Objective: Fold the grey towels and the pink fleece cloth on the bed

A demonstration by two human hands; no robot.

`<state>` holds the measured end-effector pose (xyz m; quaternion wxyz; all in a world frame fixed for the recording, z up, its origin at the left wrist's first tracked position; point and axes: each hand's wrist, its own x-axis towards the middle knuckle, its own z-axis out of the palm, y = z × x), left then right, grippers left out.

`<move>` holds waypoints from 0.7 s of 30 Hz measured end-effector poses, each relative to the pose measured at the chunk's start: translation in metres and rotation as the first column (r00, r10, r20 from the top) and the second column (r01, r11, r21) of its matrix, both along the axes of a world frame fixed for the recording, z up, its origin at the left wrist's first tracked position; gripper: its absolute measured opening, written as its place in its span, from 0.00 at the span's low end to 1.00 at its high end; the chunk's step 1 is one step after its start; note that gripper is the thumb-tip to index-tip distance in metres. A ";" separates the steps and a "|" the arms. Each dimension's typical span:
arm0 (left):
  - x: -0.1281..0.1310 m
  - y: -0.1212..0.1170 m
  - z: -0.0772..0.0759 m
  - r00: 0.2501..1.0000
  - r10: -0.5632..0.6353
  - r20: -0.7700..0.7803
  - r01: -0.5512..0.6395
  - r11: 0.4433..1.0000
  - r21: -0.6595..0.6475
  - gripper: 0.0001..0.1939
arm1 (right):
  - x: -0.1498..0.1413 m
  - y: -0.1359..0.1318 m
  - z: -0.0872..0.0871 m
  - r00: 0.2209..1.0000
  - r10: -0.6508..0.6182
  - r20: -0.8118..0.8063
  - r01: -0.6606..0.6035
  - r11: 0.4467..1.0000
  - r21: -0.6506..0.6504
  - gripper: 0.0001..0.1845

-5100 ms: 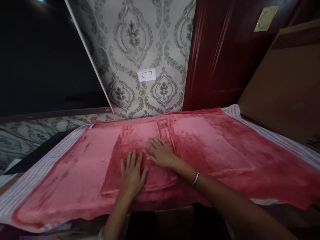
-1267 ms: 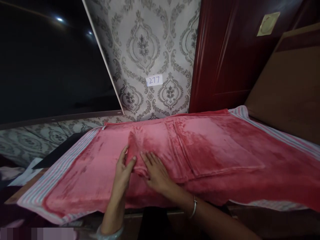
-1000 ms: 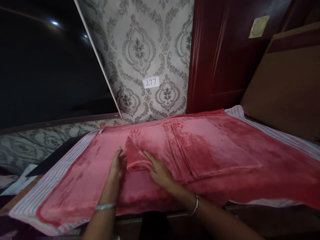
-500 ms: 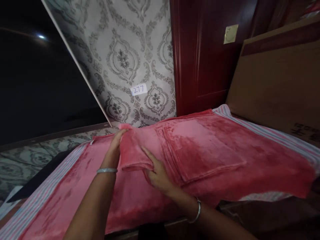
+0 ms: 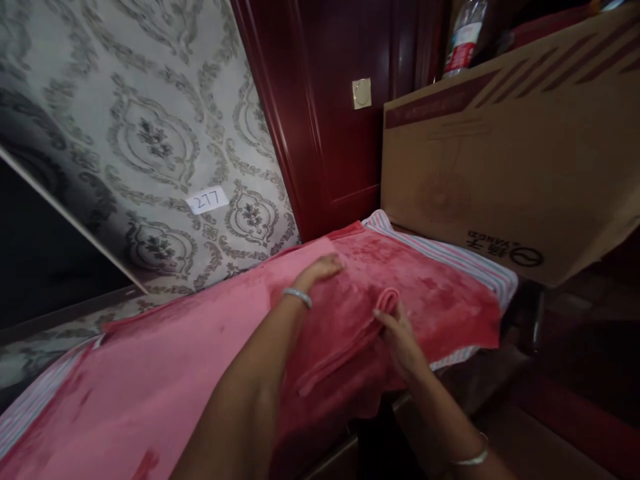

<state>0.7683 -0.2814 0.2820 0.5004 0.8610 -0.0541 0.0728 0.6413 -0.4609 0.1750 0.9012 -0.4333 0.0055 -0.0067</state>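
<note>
A plush pink-red towel [image 5: 325, 333] lies folded in layers on a larger pink plush cloth [image 5: 200, 347] with striped edges. My right hand [image 5: 403, 337] is closed on the towel's right edge, thumb on top, where the layers bend into a rounded, raised fold. Farther back and to the left, my left hand [image 5: 323, 268] rests on the towel's far part with its fingers curled against the fabric; the fingertips are partly hidden. Each wrist carries a light bangle.
A large cardboard box [image 5: 500, 167] stands behind the right end, with a plastic bottle [image 5: 465, 40] at its top edge. Patterned wallpaper with a paper label [image 5: 207, 199] marked 277 and a dark red door panel [image 5: 330, 100] border the back. A black screen [image 5: 50, 253] is at left.
Both hands have moved right along the cloth. The right hand has gone from the towel's left flap to a rounded fold at its right. The view has turned right, showing more of the box.
</note>
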 end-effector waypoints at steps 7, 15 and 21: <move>-0.035 0.019 -0.030 0.999 0.027 -0.039 -0.021 0.990 0.139 0.14 | 0.025 -0.057 -0.025 0.988 0.077 -0.130 -0.090 0.992 -0.093 0.33; -0.157 0.095 -0.072 0.813 0.554 -0.177 -0.564 0.677 -0.472 0.27 | 0.080 -0.088 -0.040 0.988 0.012 0.157 0.095 0.753 -0.652 0.40; -0.239 0.061 -0.097 0.893 0.284 -0.348 -0.449 0.556 -0.699 0.22 | 0.088 -0.086 -0.038 0.989 0.131 0.067 -0.049 0.720 -0.692 0.42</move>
